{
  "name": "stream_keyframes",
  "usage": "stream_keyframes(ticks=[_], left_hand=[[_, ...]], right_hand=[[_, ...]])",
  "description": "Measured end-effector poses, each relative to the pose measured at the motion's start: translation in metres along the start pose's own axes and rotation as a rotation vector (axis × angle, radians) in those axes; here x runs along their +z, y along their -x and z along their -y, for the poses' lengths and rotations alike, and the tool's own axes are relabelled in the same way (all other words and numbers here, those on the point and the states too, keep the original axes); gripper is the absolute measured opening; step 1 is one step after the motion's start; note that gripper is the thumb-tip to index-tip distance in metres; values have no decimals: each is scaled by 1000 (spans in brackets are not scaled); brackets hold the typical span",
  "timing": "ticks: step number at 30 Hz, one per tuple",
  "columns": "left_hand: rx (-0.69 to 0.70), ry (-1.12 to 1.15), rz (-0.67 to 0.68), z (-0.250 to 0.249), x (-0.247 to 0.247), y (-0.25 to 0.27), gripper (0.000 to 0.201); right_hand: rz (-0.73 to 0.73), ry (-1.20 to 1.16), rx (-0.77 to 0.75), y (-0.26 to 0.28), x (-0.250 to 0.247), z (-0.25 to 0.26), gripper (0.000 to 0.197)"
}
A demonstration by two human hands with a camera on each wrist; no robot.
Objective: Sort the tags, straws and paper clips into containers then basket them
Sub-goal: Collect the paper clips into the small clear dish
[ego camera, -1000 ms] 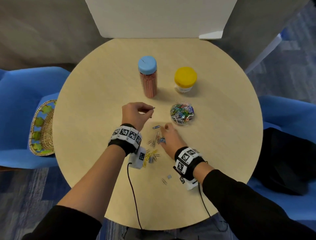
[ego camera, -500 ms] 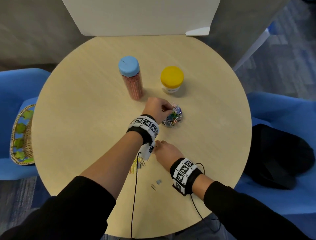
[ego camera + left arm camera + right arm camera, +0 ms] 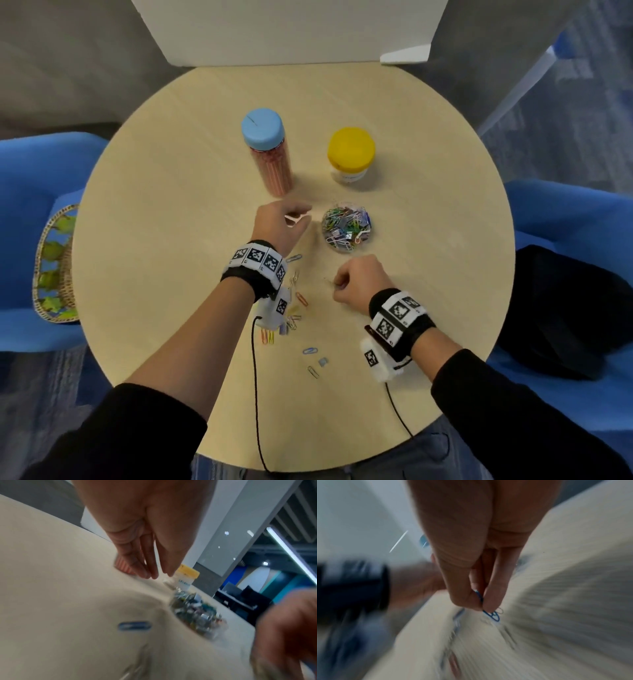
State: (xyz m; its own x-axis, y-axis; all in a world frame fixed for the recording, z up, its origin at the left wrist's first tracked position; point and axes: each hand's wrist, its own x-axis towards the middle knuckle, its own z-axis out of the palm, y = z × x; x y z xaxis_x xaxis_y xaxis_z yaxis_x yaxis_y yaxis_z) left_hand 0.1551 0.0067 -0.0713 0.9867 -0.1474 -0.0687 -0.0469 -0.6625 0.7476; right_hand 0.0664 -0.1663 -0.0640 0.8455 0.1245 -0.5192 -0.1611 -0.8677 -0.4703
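Note:
A clear round container (image 3: 346, 226) of coloured paper clips stands mid-table; it is blurred in the left wrist view (image 3: 197, 616). My left hand (image 3: 301, 219) hovers just left of it. Its fingers (image 3: 145, 569) are extended and close to the thumb, with nothing plainly between them. My right hand (image 3: 337, 286) sits lower, below the container. Thumb and forefinger pinch a blue paper clip (image 3: 493, 615) just above the table. Several loose paper clips (image 3: 294, 308) lie scattered under my left wrist. One blue clip (image 3: 294, 258) lies apart (image 3: 134, 626).
A tall jar of red-striped straws with a blue lid (image 3: 267, 150) and a yellow-lidded jar (image 3: 351, 154) stand behind the container. A woven basket (image 3: 54, 267) rests on the blue chair at the left. A few more clips (image 3: 311, 359) lie near the front.
My left hand carried a clip to the container, then drew back left of it. My right hand rose from the loose pile and moved right, pinching a clip.

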Motion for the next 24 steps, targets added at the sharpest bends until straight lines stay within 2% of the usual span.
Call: stream_keyframes(ticks=[2,4,6,8,11,15,18,20,22,24], left_hand=[[-10,-130,127,21,-4,18,29],[102,-256,293,38,-2,38,40],[205,-321,387,50,3,57,57],[236,-331,433,51,3,72,72],[233,-362,522,48,1,91,91],[273,-618,613,53,-3,109,114],[259,-689,590,56,-6,118,105],[245,-641,545,59,-9,121,94],[239,-594,508,61,-11,123,82],[255,-535,459,65,-13,125,68]], right_hand=[[-87,-211,30,-3,-19,0,13],[-184,-327,37,-7,-41,3,12],[-286,-352,24,-15,-60,6,13],[-367,-332,20,-28,-73,7,12],[-370,-234,42,-47,-80,9,11],[-300,-88,43,-60,-76,15,7],[-255,-17,92,-63,-72,19,15],[-308,-22,105,-58,-73,19,19],[-387,-31,69,-42,-70,19,19],[-375,10,19,-20,-57,18,20]])
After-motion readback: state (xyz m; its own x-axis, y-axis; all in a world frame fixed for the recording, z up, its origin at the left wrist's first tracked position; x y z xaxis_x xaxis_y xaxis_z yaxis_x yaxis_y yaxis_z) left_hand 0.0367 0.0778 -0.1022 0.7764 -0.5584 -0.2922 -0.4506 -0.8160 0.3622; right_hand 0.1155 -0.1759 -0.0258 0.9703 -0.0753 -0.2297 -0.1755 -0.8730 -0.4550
